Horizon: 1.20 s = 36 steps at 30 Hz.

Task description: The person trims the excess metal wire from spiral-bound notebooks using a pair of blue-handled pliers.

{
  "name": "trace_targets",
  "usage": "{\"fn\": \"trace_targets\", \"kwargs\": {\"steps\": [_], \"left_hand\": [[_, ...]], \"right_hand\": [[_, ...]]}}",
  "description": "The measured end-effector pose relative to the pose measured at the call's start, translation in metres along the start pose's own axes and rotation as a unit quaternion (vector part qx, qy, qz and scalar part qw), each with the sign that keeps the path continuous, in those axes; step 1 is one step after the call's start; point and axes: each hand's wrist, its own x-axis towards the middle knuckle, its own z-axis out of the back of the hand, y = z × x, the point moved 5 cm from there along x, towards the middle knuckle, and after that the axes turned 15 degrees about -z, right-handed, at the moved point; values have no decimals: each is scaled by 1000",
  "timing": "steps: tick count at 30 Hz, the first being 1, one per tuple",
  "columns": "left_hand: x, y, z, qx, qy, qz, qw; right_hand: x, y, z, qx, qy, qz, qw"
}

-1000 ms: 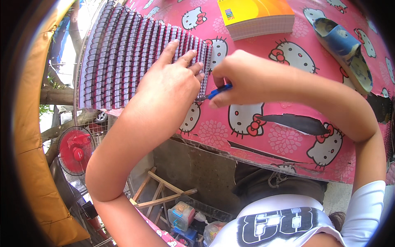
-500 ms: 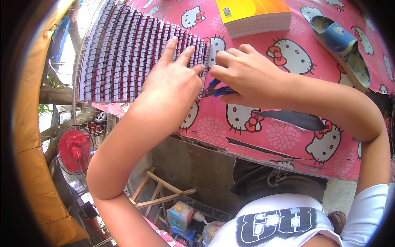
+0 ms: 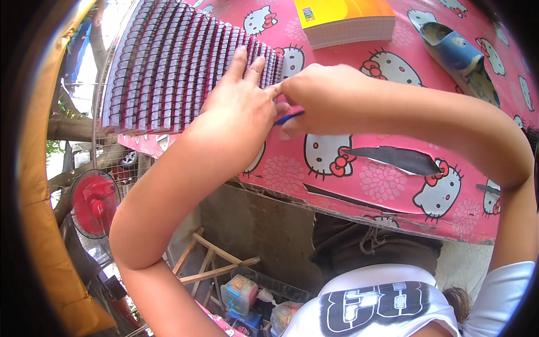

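Observation:
A row of overlapping spiral-bound notebooks [image 3: 163,73] with black coil bindings fans across the table's left side. My left hand [image 3: 241,106] lies on the right part of the row, its fingers stretched out and spread over the coils. Close beside it, my right hand [image 3: 323,95] is closed around blue-handled pliers [image 3: 289,117] at the near right end of the row. Only a bit of the blue handle shows; the jaws are hidden behind my hands, so what they touch cannot be made out.
A thick stack with a yellow cover [image 3: 348,14] stands at the back. To its right lies a blue slipper [image 3: 460,59]. The pink patterned tablecloth [image 3: 387,182] is torn near the front edge. Below left are a red fan [image 3: 95,202], a wooden frame [image 3: 216,250] and plastic containers [image 3: 238,295].
My right hand has moved left with the pliers, up against my left hand, and turned so the handles are mostly covered. My left hand stays spread on the notebooks. The view has shifted slightly.

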Motion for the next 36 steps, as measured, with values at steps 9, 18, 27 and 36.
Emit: {"fn": "trace_targets", "kwargs": {"steps": [9,18,27,36], "left_hand": [[0,3,5,-43,35,2,998],[2,3,1,-49,58,-15,997],[-46,-29,36,31,-143,103,984],[-146,-69,-44,-348,-334,359,799]], "right_hand": [[-14,-10,-19,-185,-324,156,915],[24,-11,6,76,136,-145,977],[7,4,5,-80,-2,3,997],[-6,-13,-23,-177,-288,197,920]]}}
